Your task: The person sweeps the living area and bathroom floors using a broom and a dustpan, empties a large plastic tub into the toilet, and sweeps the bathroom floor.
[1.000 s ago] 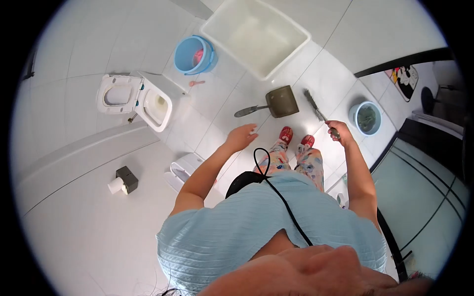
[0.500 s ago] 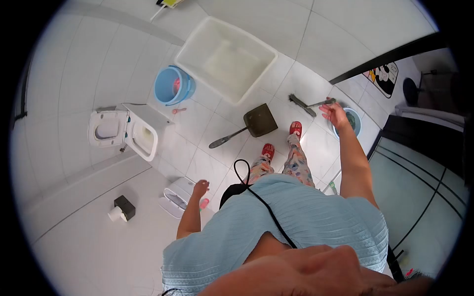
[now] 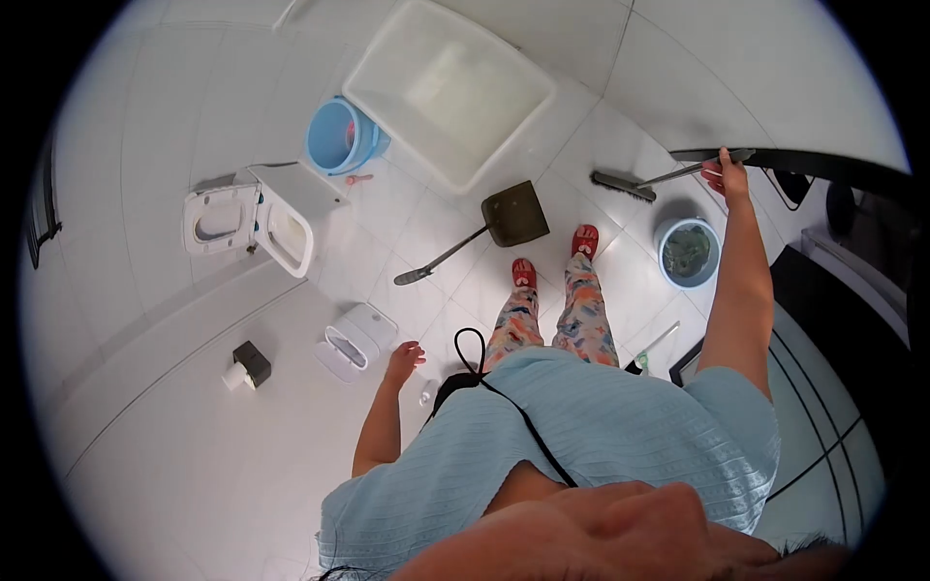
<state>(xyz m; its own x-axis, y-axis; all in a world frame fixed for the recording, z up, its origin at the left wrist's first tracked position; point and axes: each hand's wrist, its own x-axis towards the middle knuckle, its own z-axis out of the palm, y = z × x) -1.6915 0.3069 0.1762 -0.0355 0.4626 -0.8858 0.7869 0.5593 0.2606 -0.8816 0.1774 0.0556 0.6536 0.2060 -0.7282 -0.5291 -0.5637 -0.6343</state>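
My right hand (image 3: 728, 178) is closed on the handle end of a grey broom (image 3: 625, 185), at the upper right. The broom's bristle head is low over or on the tiled floor, left of a small blue bucket (image 3: 689, 252) with something dark green in it. My left hand (image 3: 405, 362) is empty, its fingers loosely apart, beside a white lidded bin (image 3: 359, 339). A dark dustpan (image 3: 516, 214) lies on the floor in front of my feet, its handle pointing to the lower left.
A large white tub (image 3: 450, 97) stands at the top, with a blue bucket (image 3: 334, 137) and a pink brush (image 3: 358, 179) near it. The toilet (image 3: 284, 238) has its lid up at the left. A dark door threshold is at the right.
My right hand has moved up and outward with the broom, whose handle now slants further to the right. My left hand has moved down toward the white bin. The feet have shifted.
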